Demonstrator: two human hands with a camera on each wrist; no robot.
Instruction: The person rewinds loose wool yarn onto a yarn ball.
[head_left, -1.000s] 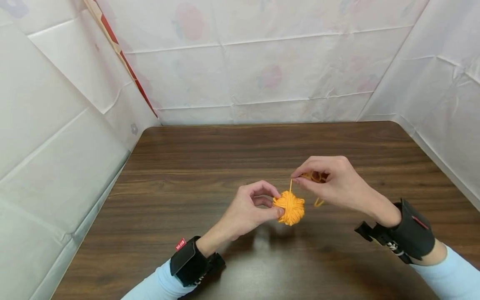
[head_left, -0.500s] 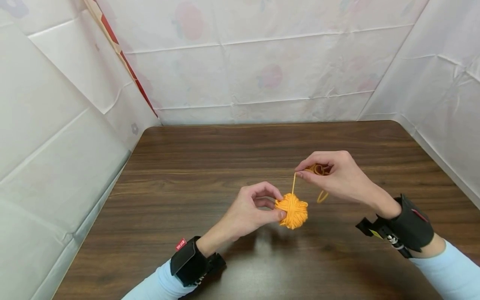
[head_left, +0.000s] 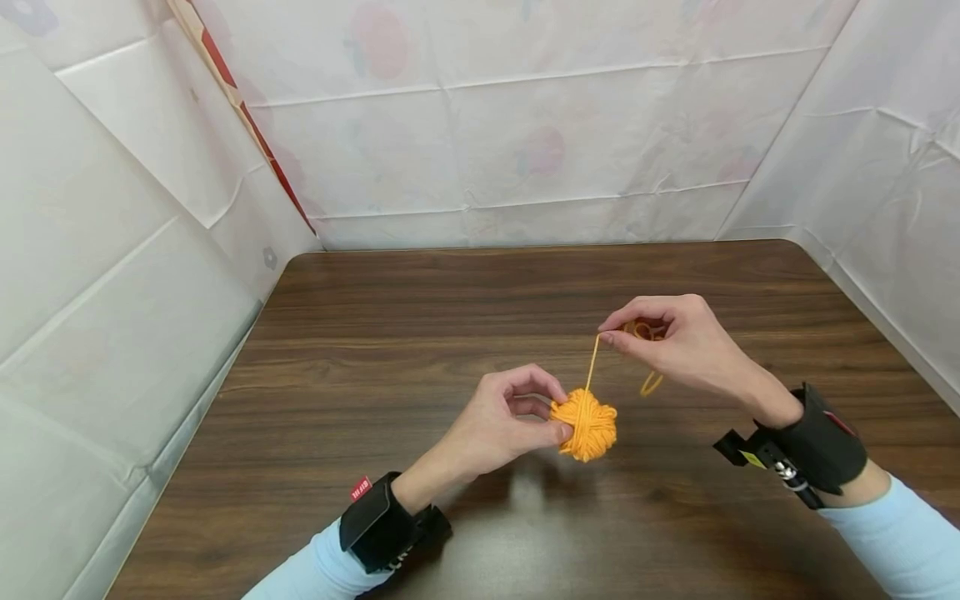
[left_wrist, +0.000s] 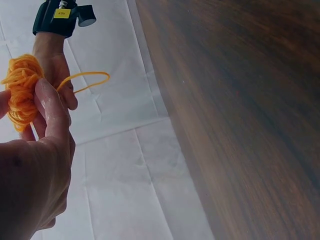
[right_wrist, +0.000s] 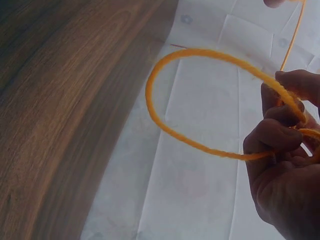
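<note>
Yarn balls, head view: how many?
1. The orange yarn ball is held above the table by the left hand; the right hand pinches its loose strand.

A dark wood-grain table point(head_left: 420, 333) — hemmed on three sides by creased white sheeting point(head_left: 525, 150) with faint prints.

Left hand point(head_left: 504, 419) and right hand point(head_left: 678, 342) raised, fingers curled (pinching grip).
</note>
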